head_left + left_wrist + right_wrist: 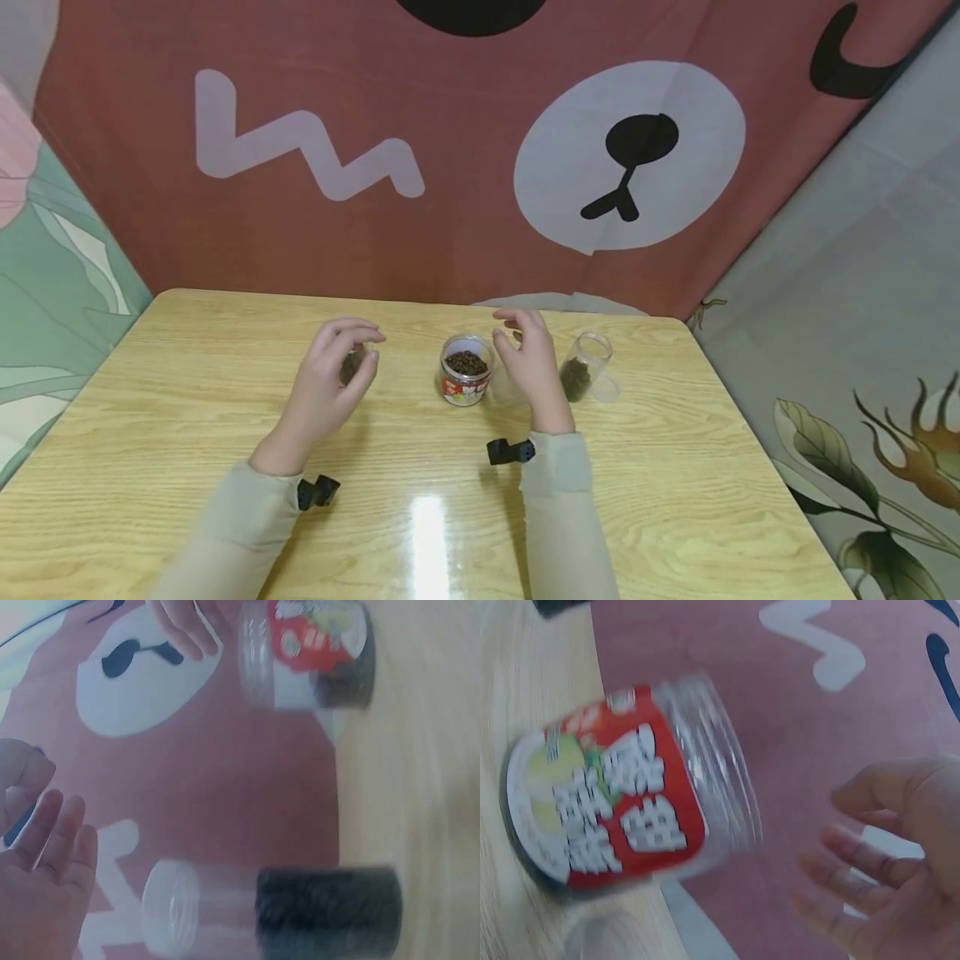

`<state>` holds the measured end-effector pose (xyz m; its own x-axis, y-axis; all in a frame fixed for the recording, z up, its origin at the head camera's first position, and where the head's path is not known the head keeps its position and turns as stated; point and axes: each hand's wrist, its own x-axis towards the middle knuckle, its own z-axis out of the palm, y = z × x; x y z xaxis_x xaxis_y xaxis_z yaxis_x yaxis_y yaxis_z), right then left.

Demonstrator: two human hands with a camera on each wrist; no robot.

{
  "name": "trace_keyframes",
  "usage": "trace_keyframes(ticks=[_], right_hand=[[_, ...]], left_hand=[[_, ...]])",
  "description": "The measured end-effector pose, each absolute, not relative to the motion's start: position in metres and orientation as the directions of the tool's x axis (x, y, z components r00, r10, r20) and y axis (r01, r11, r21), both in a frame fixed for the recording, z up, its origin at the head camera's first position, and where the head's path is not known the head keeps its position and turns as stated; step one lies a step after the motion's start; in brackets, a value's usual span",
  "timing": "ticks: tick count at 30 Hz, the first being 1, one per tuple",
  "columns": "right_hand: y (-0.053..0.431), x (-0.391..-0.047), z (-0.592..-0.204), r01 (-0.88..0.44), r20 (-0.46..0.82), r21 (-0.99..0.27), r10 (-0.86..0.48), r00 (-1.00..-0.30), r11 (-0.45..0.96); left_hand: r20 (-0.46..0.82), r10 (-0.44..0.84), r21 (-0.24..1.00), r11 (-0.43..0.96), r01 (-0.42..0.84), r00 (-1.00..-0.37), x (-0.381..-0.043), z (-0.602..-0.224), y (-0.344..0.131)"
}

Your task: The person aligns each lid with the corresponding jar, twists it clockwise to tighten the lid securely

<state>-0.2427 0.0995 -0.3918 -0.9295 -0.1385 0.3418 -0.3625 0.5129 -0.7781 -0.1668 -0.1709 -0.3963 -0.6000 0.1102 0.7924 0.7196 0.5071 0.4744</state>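
Observation:
My left hand (326,371) hovers above a clear cylindrical container (322,911) with dark contents. Its fingers are loosely bent and hold nothing; in the head view they mostly cover the container. A clear jar with a red label (465,371) stands upright between the hands, without a lid and partly filled with small brown pellets. To its right my right hand (531,358) is raised, fingers loosely bent and holding nothing, apart from the jar in the right wrist view. Beneath that hand lies a clear round lid (508,387), partly hidden.
Right of the right hand stands another clear container (585,367), uncovered, holding dark green contents. A second clear lid (606,388) lies beside it. Everything rests on a wood-grain table (675,500), with a printed curtain (450,250) behind its far edge.

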Motion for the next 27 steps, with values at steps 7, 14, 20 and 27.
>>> trace_keyframes(ticks=[7, 14, 20, 27], right_hand=[[0.111, -0.246, -0.396, -0.326, 0.277, -0.696, -0.179, -0.944, 0.64], [0.114, -0.248, -0.399, -0.241, 0.121, -0.683, -0.219, -0.968, 0.69], [0.115, -0.25, -0.404, -0.175, 0.009, -0.651, -0.223, -0.975, 0.739], [0.117, -0.248, -0.411, -0.102, -0.119, -0.598, -0.214, -0.97, 0.795]], left_hand=[[0.662, 0.143, 0.599, 0.488, 0.635, -0.735, -0.165, -0.409, -0.148], [0.441, 0.178, 0.75, 0.465, 0.47, -0.88, -0.165, -0.425, -0.133], [0.296, 0.16, 0.847, 0.411, 0.336, -0.942, -0.17, -0.435, -0.127], [0.214, 0.176, 0.869, 0.414, 0.27, -0.961, -0.176, -0.444, -0.119]])
